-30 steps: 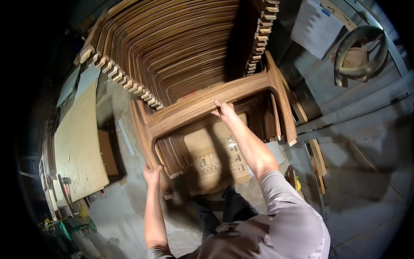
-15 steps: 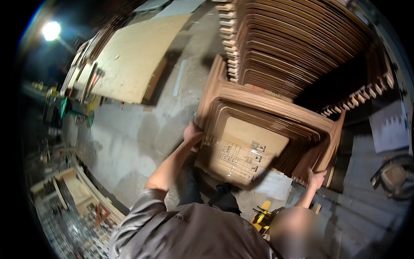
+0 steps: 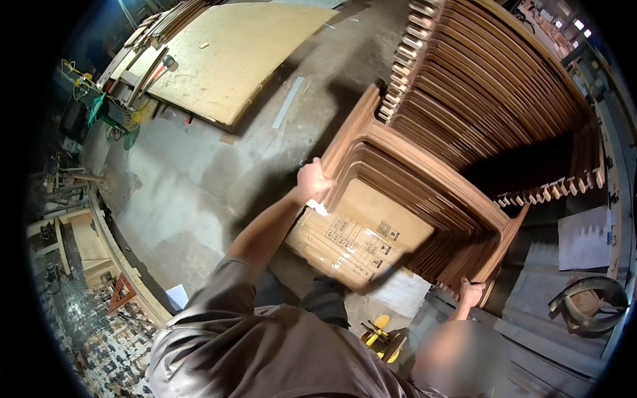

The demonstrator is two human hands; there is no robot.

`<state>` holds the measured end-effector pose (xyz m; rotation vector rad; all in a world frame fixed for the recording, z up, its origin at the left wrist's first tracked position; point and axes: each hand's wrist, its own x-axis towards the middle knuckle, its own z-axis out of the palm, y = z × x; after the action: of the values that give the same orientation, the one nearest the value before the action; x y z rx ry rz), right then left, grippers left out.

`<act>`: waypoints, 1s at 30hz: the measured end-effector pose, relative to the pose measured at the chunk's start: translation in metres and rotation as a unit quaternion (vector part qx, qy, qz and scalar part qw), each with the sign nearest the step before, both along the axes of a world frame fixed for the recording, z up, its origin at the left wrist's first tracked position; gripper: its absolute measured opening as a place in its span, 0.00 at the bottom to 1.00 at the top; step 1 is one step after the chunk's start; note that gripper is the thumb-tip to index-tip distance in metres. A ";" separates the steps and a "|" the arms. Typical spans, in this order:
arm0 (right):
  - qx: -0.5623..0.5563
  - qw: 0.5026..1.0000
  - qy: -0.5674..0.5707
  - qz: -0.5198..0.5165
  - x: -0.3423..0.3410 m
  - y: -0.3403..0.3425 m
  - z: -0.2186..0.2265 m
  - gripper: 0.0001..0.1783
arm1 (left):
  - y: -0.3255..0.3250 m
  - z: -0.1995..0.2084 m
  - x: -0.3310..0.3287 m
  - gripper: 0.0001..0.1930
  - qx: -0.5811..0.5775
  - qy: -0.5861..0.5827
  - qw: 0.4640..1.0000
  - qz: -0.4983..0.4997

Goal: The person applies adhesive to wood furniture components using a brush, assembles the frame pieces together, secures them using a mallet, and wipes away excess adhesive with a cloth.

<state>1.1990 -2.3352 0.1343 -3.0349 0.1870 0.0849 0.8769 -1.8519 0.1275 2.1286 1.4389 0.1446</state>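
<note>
- Holding one wooden frame [image 3: 438, 169] by its two sides, between the left grip [image 3: 314, 182] and the right grip [image 3: 472, 292].
- Gripping the left side in a full fist, showing no gap; curling the right grip around the lower end of the right side, likewise closed, with some fingertips hidden.
- Cannot tell from this angle whether touching the nested curved pieces [image 3: 411, 191] below or held just above.
- Probably best keeping both grips at matching height, to avoid twisting the frame; moving both together; keeping fingertips on the outer faces, to avoid pinching against the wood beneath.
- Between the grips and lower, seeing one sheet of printed brown cardboard [image 3: 361, 235].
- Beyond both grips, seeing one tall stack [image 3: 491, 93] of curved brown lengths with pale ends.
- Well left of the left grip, on the floor [image 3: 192, 179], finding one grey strip [image 3: 288, 103]; past it, one broad yellowish board [image 3: 225, 63] and one red-handled mallet [image 3: 168, 61].
- Nearer the body than the right grip, finding one yellow tool [image 3: 381, 322], partly hidden; to the right, one dark ring [image 3: 600, 285].
- Counting: one frame held, one cardboard sheet, one strip, one board, one mallet, one ring; too many nested pieces and stacked lengths, too tightly packed, to count reliably.
</note>
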 end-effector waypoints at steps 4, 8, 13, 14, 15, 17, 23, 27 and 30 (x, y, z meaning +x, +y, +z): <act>-0.108 0.994 0.010 0.007 -0.038 0.036 0.046 0.49 | 0.010 0.012 -0.015 0.46 -0.095 -0.011 0.995 -0.039; -0.041 0.965 -0.176 0.191 -0.101 0.074 0.025 0.38 | 0.025 -0.010 -0.063 0.50 -0.177 -0.229 0.956 0.038; 0.148 0.917 0.031 0.369 -0.288 0.198 -0.029 0.26 | -0.016 -0.039 -0.283 0.10 -0.093 -0.415 0.893 0.148; 0.142 0.900 0.097 0.401 -0.343 0.224 -0.023 0.27 | -0.038 -0.085 -0.347 0.02 -0.112 -0.418 0.886 0.169; 0.166 0.882 0.131 0.421 -0.369 0.228 -0.052 0.26 | -0.052 -0.094 -0.387 0.04 -0.066 -0.381 0.904 0.183; 0.122 0.861 0.168 0.464 -0.421 0.249 -0.091 0.24 | -0.069 -0.116 -0.474 0.04 -0.039 -0.237 0.936 0.255; 0.066 0.730 0.318 0.602 -0.522 0.336 -0.151 0.25 | -0.086 -0.122 -0.664 0.15 -0.098 -0.183 0.871 0.446; 0.056 0.669 0.331 0.664 -0.558 0.428 -0.178 0.22 | -0.070 -0.122 -0.723 0.16 -0.164 -0.226 0.783 0.556; 0.028 0.628 0.266 0.730 -0.624 0.503 -0.140 0.19 | -0.094 -0.168 -0.788 0.17 -0.216 -0.144 0.754 0.603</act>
<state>0.5746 -1.8318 -0.0055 -2.0512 -2.0954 0.9947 0.0894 -1.9456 -0.0409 0.5157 2.1354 0.5189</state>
